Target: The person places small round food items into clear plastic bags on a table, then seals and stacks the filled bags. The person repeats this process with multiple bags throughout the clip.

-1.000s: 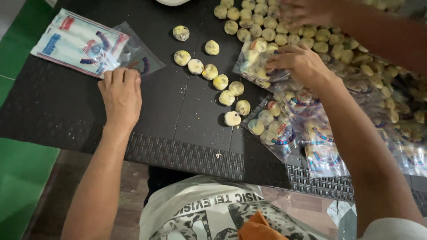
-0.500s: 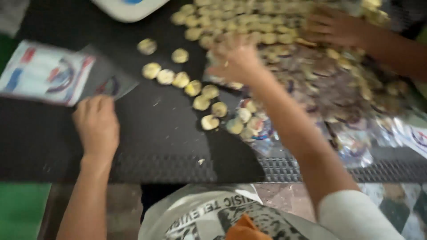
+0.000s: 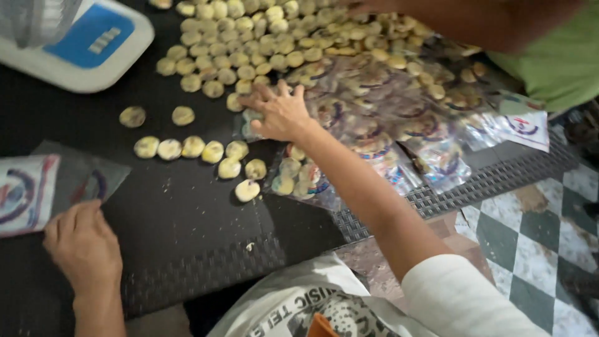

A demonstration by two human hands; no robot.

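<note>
The right hand (image 3: 282,113) lies spread and unclenched on a filled clear packet (image 3: 253,125) at the cookie heap's (image 3: 262,43) six o'clock edge, while the left hand (image 3: 81,243) rests flat, grasping nothing, touching an empty printed bag (image 3: 37,190) at nine o'clock, bare black mat (image 3: 187,231) open between them.

A black rubber mat (image 3: 187,231) with a ribbed, perforated border covers the work surface, its edge running diagonally from lower left to right. To the right lies a floor (image 3: 530,237) of dark green and pale checkered tiles, worn and stained in places, with a bare brownish patch just beside the mat's edge. A white appliance base (image 3: 81,43) with a blue panel stands at the upper left corner of the mat; lighting is soft and even, without hard shadows.
</note>
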